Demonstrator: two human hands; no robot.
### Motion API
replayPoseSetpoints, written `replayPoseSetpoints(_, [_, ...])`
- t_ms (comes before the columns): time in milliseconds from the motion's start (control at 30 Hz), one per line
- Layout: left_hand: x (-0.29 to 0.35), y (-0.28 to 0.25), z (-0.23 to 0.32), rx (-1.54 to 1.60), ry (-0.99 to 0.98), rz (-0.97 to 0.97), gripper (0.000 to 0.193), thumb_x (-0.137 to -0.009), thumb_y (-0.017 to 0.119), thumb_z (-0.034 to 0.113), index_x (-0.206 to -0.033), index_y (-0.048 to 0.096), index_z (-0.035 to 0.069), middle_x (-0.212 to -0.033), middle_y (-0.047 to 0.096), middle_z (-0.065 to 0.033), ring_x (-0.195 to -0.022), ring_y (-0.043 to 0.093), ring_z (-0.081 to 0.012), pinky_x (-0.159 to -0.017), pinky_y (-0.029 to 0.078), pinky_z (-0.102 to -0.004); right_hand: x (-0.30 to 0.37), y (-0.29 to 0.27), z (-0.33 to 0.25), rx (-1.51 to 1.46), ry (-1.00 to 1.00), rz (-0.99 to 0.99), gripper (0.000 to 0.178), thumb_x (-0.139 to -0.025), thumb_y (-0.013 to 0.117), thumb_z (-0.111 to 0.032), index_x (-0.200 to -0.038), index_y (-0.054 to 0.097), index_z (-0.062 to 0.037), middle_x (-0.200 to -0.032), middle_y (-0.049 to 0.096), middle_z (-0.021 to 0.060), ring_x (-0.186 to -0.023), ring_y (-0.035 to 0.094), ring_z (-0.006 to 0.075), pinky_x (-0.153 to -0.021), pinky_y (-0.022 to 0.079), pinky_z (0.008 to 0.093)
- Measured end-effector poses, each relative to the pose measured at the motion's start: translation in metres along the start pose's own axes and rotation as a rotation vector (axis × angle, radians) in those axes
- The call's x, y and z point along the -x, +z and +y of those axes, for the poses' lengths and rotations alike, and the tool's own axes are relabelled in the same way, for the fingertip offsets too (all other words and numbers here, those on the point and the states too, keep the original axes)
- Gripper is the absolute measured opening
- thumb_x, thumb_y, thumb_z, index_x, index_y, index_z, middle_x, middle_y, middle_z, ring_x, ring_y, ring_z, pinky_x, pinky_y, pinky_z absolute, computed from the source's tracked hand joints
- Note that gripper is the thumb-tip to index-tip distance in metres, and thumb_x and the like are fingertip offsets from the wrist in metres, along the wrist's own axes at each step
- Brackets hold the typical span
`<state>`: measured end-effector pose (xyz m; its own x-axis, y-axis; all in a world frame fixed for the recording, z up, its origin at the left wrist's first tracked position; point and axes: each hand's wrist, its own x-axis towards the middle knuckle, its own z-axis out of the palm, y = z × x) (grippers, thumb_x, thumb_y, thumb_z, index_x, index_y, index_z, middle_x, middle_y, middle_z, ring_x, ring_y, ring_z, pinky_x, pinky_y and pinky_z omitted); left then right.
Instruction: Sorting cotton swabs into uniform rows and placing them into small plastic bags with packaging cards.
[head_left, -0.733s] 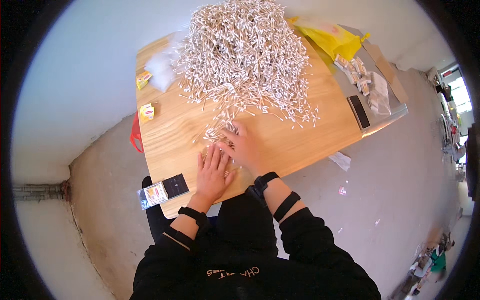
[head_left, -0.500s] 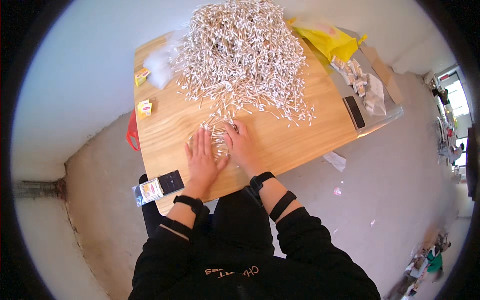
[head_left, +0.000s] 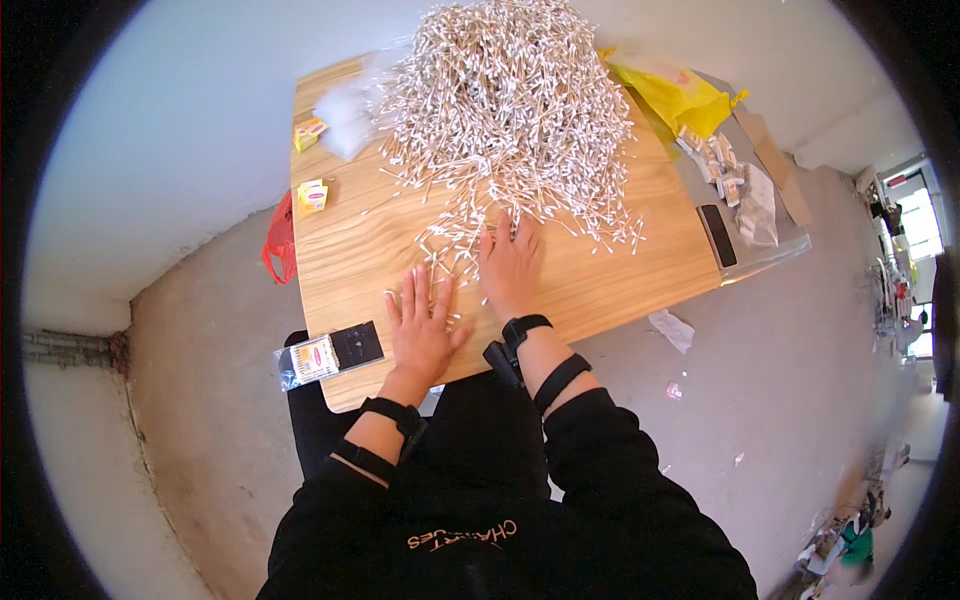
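Observation:
A large heap of cotton swabs (head_left: 510,110) covers the far middle of the wooden table (head_left: 600,285), with loose swabs trailing toward me. My left hand (head_left: 420,325) lies flat near the front edge, fingers spread, a few swabs beside and partly under it. Farther forward, my right hand (head_left: 510,265) rests palm down at the near fringe of the heap. Its fingers are stretched out and touch the swabs there. Anything beneath the palms is hidden.
Two small yellow packets (head_left: 312,195) lie along the left side. Near the front left corner sits a clear pack of swabs (head_left: 312,358) beside a black rectangle (head_left: 358,345). On the right are a phone (head_left: 717,235), small packs (head_left: 712,160) and a yellow bag (head_left: 680,98).
My right hand has slid forward toward the heap and its fingers have straightened. My left hand now sits nearer the table's front edge, apart from the right. The whole view has shifted slightly.

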<state>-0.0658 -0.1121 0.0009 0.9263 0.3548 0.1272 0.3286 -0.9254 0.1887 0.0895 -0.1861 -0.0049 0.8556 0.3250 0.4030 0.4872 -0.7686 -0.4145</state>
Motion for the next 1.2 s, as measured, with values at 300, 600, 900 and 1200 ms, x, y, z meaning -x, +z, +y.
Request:
replayPoseSetpoints(300, [0.024, -0.009, 0.005, 0.145, 0.232, -0.028, 0.084, -0.081, 0.062, 0.051, -0.146, 0.030, 0.009, -0.152, 0.024, -0.0197, -0.142, 0.021, -0.0342, -0.112, 0.016, -0.0555, 0.019, -0.009, 0.021, -0.556, 0.069, 0.087, 0.034, -0.087, 0.057, -0.011, -0.120, 0.058, -0.0060, -0.125, 0.046, 0.0199, -0.120, 0.044, 0.0357, -0.101, 0.037, 0.0424])
replayPoseSetpoints(600, [-0.031, 0.003, -0.002, 0.071, 0.034, 0.009, 0.093, -0.073, 0.067, 0.052, -0.148, 0.026, 0.015, -0.155, 0.015, -0.0183, -0.143, 0.013, -0.0370, -0.109, 0.010, -0.0639, 0.053, -0.032, 0.014, -0.433, -0.315, -0.272, 0.035, -0.081, 0.063, -0.008, -0.116, 0.063, -0.0087, -0.120, 0.050, 0.0164, -0.123, 0.044, 0.0361, -0.098, 0.042, 0.0408])
replayPoseSetpoints(900, [-0.013, 0.000, 0.000, 0.039, -0.082, -0.002, 0.085, -0.077, 0.063, 0.056, -0.145, 0.035, 0.013, -0.153, 0.018, -0.0220, -0.143, 0.016, -0.0367, -0.108, 0.013, -0.0640, 0.036, -0.017, 0.010, -0.352, -0.174, -0.194, 0.041, -0.082, 0.062, -0.010, -0.122, 0.058, -0.0070, -0.128, 0.042, 0.0200, -0.118, 0.046, 0.0377, -0.098, 0.041, 0.0412])
replayPoseSetpoints(1200, [0.030, -0.012, -0.004, 0.055, 0.102, -0.018, 0.083, -0.077, 0.065, 0.054, -0.146, 0.034, 0.018, -0.153, 0.021, -0.0211, -0.142, 0.018, -0.0378, -0.109, 0.016, -0.0608, 0.007, -0.006, 0.002, 0.076, -0.015, -0.039, 0.038, -0.089, 0.055, -0.022, -0.125, 0.056, -0.0112, -0.128, 0.045, 0.0209, -0.128, 0.035, 0.0392, -0.105, 0.031, 0.0487])
